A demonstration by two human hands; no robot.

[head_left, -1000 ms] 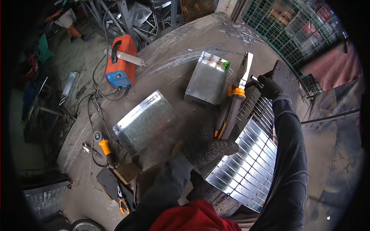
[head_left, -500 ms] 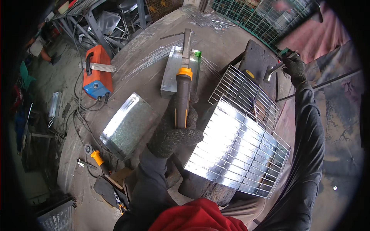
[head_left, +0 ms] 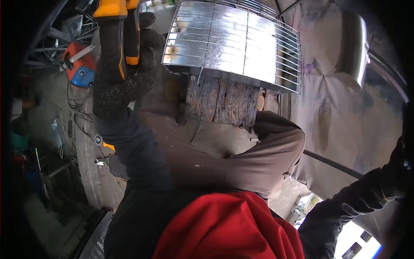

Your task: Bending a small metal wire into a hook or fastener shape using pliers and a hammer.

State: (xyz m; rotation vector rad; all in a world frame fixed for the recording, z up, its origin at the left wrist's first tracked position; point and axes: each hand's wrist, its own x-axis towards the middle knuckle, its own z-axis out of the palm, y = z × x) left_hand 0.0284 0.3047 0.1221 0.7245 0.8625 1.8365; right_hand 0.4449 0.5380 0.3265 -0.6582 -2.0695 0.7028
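My left hand (head_left: 129,82), in a dark knit glove, is closed around a pliers-like tool (head_left: 113,43) with black-and-yellow handles. Its jaws run out of the picture at the top. To the right of that hand, a wire grid (head_left: 246,47) lies over a shiny sheet-metal piece (head_left: 224,32), both on a weathered wooden block (head_left: 220,101). A hammer (head_left: 353,49) is raised at the upper right, its metal head close to view and its handle running to the right rim. My right hand (head_left: 399,168) is at that rim, raised on the hammer; its fingers are mostly hidden.
An orange-and-blue machine (head_left: 81,69) with cables stands at the left. Lower down lies a partly hidden angle grinder (head_left: 100,140). My bent legs (head_left: 267,159) are below the block. A greyish cloth or sheet (head_left: 327,112) spreads out at the right, crossed by a dark bar (head_left: 332,163).
The view has shifted, so the grid and metal piece sit higher. My right hand has swung the hammer up and back to the right rim. My left hand still grips the pliers-like tool.
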